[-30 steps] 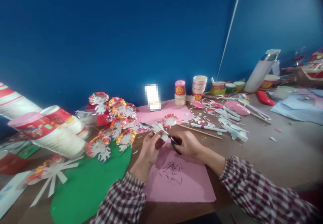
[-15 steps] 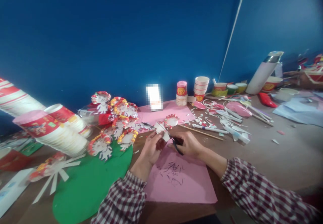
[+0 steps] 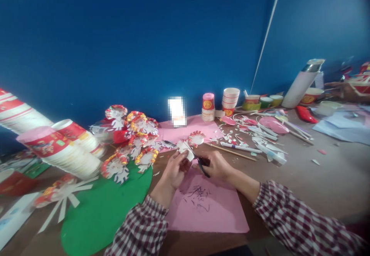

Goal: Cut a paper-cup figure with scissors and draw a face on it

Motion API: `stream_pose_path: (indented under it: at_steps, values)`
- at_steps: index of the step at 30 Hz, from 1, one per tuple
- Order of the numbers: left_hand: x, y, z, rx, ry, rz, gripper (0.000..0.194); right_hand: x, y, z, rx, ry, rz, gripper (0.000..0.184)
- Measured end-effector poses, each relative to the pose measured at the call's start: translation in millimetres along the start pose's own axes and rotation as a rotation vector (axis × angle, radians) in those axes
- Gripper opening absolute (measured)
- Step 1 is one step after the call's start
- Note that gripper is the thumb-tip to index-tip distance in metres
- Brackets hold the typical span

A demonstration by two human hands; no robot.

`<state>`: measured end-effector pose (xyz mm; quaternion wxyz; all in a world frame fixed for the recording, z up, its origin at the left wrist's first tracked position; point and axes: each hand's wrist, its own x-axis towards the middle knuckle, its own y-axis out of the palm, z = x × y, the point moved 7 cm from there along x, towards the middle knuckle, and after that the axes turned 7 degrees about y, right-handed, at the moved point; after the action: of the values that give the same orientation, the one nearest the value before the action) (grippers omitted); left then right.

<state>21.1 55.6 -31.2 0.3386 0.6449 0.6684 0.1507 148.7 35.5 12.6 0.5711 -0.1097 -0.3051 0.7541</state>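
My left hand (image 3: 175,169) is closed on a small white paper piece (image 3: 185,148), held just above a pink sheet (image 3: 212,206) with black scribbles. My right hand (image 3: 215,164) grips black-handled scissors (image 3: 201,163) whose blades reach into that paper piece. Both hands meet over the near middle of the brown table (image 3: 318,179). A small round red-rimmed cup cutout (image 3: 195,137) lies just beyond the hands.
Stacks of red-and-white paper cups (image 3: 58,148) lie at the left beside a green disc (image 3: 101,209) and several paper figures (image 3: 135,136). Upright cup stacks (image 3: 229,100), paper scraps, sticks (image 3: 231,151) and a white flask (image 3: 302,82) stand further right. Another person's hand (image 3: 343,88) shows at far right.
My hands have shifted very slightly; the left hand has turned the paper piece a little against the scissors. The view has drifted a touch.
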Motion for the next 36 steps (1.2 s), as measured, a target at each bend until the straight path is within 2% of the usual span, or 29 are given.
stream_pose_path:
  at_steps: [16, 32, 36]
  values:
    - [-1.1, 1.4, 1.2, -0.053, -0.028, -0.006, 0.022, 0.0, 0.8, 1.7, 0.069, 0.009, 0.028, 0.022]
    - [-1.7, 3.9, -1.2, -0.065, -0.012, 0.018, 0.018, 1.0, 1.4, -3.8, 0.136, 0.015, -0.038, 0.024]
    - [-1.1, 6.4, -4.3, -0.023, 0.039, 0.066, 0.024, 3.0, 3.9, -13.2, 0.279, 0.134, -0.025, 0.025]
